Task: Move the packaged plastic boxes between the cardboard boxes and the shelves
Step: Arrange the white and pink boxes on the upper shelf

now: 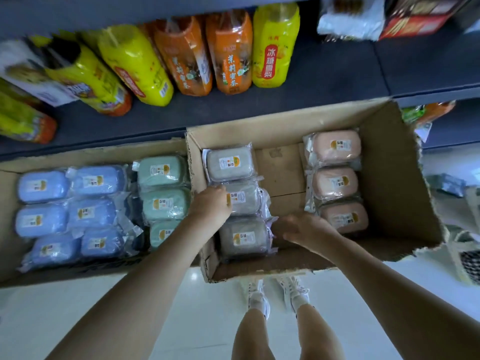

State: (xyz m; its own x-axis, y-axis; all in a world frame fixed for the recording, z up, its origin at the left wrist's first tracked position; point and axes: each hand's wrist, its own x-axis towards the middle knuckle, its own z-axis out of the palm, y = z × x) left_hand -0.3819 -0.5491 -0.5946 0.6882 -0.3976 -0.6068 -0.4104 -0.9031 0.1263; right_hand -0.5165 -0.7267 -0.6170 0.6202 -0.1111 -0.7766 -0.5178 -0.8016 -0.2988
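Your left hand (210, 203) curls over the middle grey pack (244, 198) at its left edge, tight against the right cardboard box (285, 120) wall. Your right hand (304, 229) touches the near grey pack (244, 239) on its right; I can't tell its grip. Probably squaring the column of 3.

Two brown cardboard boxes, left (91, 152) and right (389, 165), hold clear-wrapped plastic boxes, each with a white label (36, 185) bearing an orange patch. The left one holds pale blue boxes (58, 192) and sage green boxes (176, 175), the right one grey boxes (242, 175) and dusty pink boxes (322, 187). A dark slate-blue shelf (324, 81) carries yellow bottles (275, 27) and orange bottles (230, 35). The floor (52, 313) is glossy white, the shoes (255, 294) are white, and a black-and-white checked fabric (471, 263) shows at far right.
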